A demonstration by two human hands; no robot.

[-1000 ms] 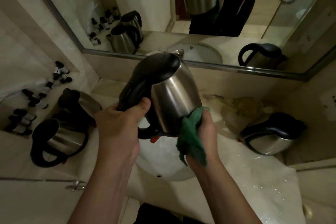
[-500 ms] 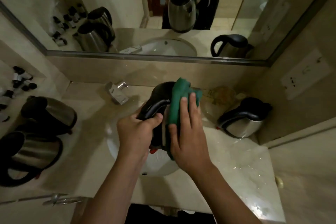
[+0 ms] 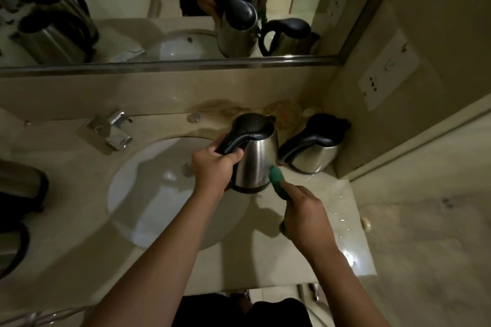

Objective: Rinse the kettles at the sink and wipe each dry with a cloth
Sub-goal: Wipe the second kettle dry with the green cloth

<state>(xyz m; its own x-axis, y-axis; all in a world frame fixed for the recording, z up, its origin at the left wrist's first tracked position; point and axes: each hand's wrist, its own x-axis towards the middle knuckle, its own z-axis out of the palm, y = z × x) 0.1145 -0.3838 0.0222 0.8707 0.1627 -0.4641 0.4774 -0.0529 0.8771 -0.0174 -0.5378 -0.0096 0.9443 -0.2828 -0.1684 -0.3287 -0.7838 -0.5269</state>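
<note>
Head view: left hand (image 3: 212, 170) grips the black handle of the steel kettle (image 3: 256, 156), upright at the sink's (image 3: 138, 194) right rim — right hand (image 3: 305, 215) clutches the green cloth (image 3: 276, 180) just beside its base.

A wet marble desk (image 3: 265, 255) is carrying a sunken sink (image 3: 148, 194), a chrome tap (image 3: 113, 129) behind it, one kettle (image 3: 313, 150) sitting right, two more kettles (image 3: 18, 204) standing left.
</note>
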